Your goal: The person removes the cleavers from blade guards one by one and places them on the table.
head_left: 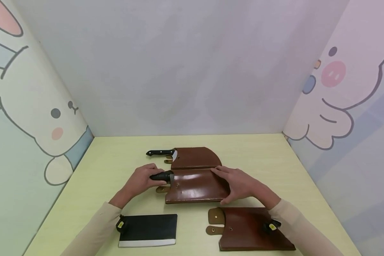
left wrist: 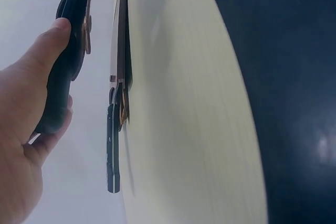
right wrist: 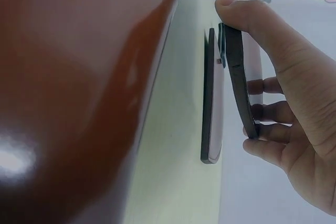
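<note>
A brown leather sheath point(head_left: 195, 186) in the middle of the table holds a knife whose blade is hidden inside. My left hand point(head_left: 139, 183) grips its black handle point(left wrist: 60, 87), thumb along the upper side in the left wrist view. At the other end, my right hand point(head_left: 243, 183) holds the sheath by its right edge, with the thumb on the near corner and the fingers at the far side. In the right wrist view the sheath's dark edge point(right wrist: 236, 66) stands between thumb and fingers, raised off the table. A strap point(head_left: 162, 190) hangs loose by the handle.
Behind lies a second sheathed knife with a black riveted handle point(head_left: 160, 153). A black cleaver blade point(head_left: 150, 227) lies at front left, partly under the left sleeve. Another brown sheath point(head_left: 246, 231) with two tan straps is at front right, below the right forearm. Walls enclose three sides.
</note>
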`<state>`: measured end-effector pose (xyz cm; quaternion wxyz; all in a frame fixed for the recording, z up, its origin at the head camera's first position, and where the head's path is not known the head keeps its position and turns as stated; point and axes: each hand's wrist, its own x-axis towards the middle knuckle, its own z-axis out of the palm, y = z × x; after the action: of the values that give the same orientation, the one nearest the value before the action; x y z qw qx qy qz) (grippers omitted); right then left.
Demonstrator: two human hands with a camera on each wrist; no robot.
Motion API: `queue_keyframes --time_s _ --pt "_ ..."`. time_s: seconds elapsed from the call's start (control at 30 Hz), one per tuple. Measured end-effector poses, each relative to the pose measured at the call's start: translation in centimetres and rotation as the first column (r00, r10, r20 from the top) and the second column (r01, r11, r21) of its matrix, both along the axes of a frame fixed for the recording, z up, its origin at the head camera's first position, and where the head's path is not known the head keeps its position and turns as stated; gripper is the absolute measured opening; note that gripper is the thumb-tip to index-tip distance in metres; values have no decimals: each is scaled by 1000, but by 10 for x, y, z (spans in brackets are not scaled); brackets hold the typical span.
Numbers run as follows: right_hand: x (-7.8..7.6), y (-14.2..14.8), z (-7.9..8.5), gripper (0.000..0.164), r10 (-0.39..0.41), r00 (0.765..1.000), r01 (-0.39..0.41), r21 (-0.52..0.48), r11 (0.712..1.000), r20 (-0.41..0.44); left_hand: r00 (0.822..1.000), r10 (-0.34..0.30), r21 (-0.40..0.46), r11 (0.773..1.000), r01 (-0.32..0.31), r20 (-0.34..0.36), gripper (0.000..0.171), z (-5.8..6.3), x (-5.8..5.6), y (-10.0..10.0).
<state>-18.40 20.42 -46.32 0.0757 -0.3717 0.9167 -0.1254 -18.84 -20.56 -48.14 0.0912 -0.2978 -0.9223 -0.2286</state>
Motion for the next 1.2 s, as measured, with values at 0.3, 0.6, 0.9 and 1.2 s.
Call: queue_keyframes --time_s 0.3,0.6,0.9,1.2 --pt "3 5 0 117 3 1000 -3 -8 1000 0 1000 -13 27 1000 13 21 34 2 3 -3" --pt "5 11 3 116 0 1000 0 -31 1000 -6 998 4 58 998 -8 65 33 3 5 -7" --pt "6 17 4 116 -16 1000 16 -24 1000 -2 998 16 79 997 -20 56 35 5 6 -10" --pt "9 23 1 115 -32 999 32 -35 999 -2 995 59 41 997 -63 85 39 4 7 -14"
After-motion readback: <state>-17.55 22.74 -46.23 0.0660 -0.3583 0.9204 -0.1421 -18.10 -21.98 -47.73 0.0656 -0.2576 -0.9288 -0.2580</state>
